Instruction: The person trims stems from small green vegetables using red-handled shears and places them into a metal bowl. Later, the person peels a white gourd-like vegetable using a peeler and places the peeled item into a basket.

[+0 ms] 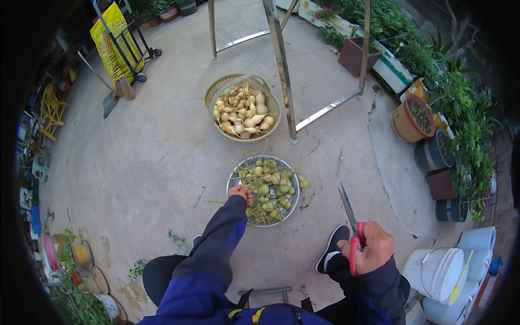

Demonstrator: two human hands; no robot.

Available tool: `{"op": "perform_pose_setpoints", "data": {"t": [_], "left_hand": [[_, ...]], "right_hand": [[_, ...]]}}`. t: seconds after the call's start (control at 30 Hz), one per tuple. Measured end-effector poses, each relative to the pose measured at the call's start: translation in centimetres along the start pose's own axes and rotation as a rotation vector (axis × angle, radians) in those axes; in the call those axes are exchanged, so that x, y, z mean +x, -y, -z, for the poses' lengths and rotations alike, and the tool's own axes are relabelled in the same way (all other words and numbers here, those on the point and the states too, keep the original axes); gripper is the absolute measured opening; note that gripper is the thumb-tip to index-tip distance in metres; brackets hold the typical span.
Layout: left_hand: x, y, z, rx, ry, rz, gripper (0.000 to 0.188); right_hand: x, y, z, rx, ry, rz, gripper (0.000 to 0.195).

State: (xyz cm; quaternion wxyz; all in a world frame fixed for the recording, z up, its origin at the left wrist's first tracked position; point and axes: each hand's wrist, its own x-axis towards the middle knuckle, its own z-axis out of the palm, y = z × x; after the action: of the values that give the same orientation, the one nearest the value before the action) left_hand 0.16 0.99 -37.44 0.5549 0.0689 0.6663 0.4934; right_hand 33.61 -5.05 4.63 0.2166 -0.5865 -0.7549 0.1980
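My left hand (pixel 240 192) reaches over the left rim of a round metal basin (pixel 297 203), its curled fingers among small green gourds (pixel 264 189) with long stems. Whether it grips a stem cannot be made out. My right hand (pixel 371 248) is to the right, above my shoe, holding red-handled scissors (pixel 354 227) whose blades point up and away and look nearly closed. Beyond the basin stands a woven basket (pixel 275 126) full of pale, dry-looking small gourds (pixel 239 111). A few green gourds (pixel 303 182) lie against the basin's right edge.
A metal frame with legs (pixel 284 81) stands just right of the basket. Potted plants (pixel 413 118) line the right side, with white buckets (pixel 432 270) below them. A hand truck (pixel 132 48), a broom (pixel 123 85) and a dustpan (pixel 109 103) are at upper left. Cut stems (pixel 199 197) litter the concrete.
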Motion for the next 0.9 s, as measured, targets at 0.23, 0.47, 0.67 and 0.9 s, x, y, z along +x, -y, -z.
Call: {"op": "perform_pose_setpoints", "data": {"t": [0.23,0.47,0.67,0.9], "left_hand": [[-2.9,-2.9,0.4,-0.206,0.086,0.032,0.01],[-3.2,-6.5,2.5,-0.19,0.101,0.019,0.016],[-2.5,-5.9,3.0,-0.242,0.111,0.121,0.016],[-0.8,-5.1,0.8,-0.251,0.219,0.199,0.024]], "right_hand": [[-0.3,0.4,0.3,0.011,-0.043,0.055,0.028],[-0.9,-0.4,0.6,0.001,-0.088,0.082,0.029],[-0.9,-1.0,0.8,0.019,-0.089,0.084,0.031],[-0.7,-1.3,0.9,-0.022,-0.048,0.031,0.027]]}}
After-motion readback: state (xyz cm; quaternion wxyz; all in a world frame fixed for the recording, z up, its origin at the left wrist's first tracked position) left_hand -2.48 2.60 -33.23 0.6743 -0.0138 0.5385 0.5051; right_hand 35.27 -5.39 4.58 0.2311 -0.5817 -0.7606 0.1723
